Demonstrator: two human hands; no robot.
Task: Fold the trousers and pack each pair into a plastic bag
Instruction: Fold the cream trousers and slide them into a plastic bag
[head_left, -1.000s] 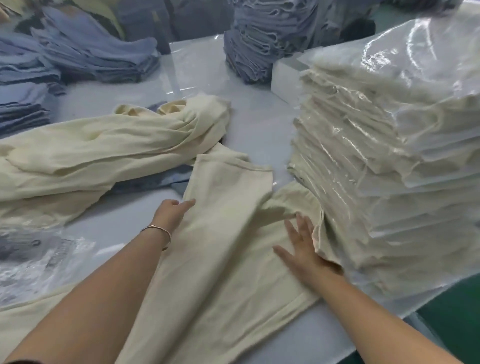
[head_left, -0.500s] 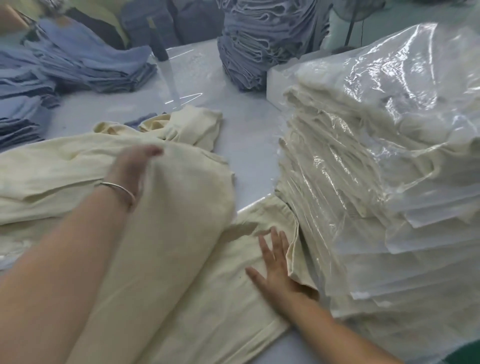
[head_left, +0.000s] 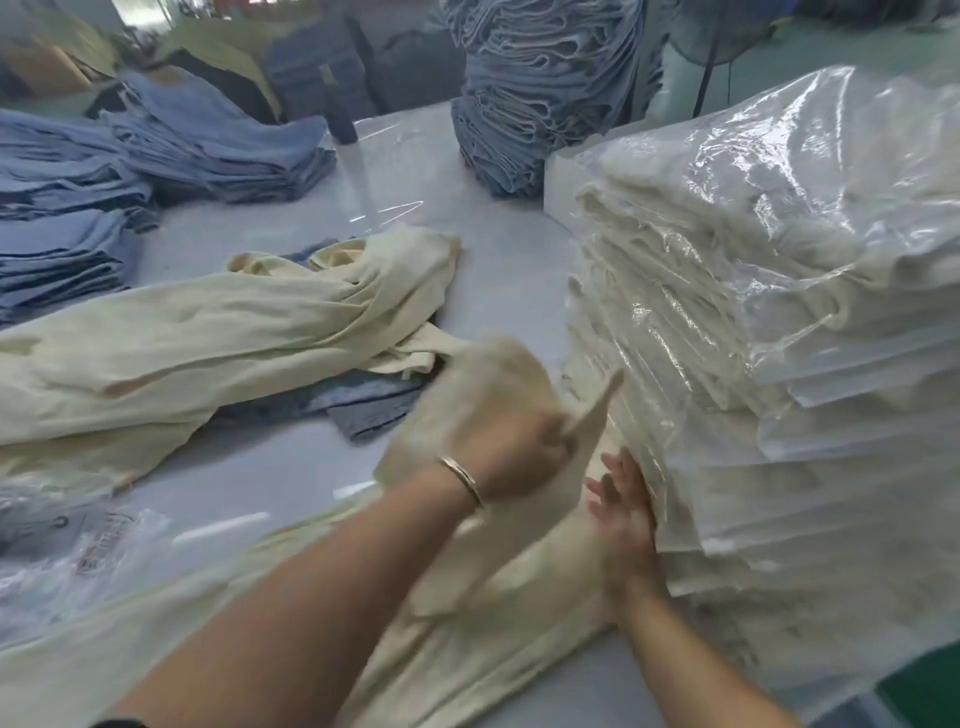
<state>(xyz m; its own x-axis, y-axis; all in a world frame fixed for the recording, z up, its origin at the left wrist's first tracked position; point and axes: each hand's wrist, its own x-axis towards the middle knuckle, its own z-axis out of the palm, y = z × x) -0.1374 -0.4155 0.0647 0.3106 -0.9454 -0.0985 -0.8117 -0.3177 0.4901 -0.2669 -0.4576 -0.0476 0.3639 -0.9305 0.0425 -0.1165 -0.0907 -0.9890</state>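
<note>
While gripped, trousers (head_left: 498, 395) over left hand (head_left: 511, 454)

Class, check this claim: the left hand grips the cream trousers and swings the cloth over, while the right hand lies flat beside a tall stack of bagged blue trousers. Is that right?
One detail is wrong: the bagged stack beside the right hand is cream, not blue; the blue stacks are unbagged. The head view shows it. The left hand does grip the cream trousers.

Cream trousers (head_left: 498, 597), blue denim stacks (head_left: 208, 150), grey table (head_left: 509, 270).
</note>
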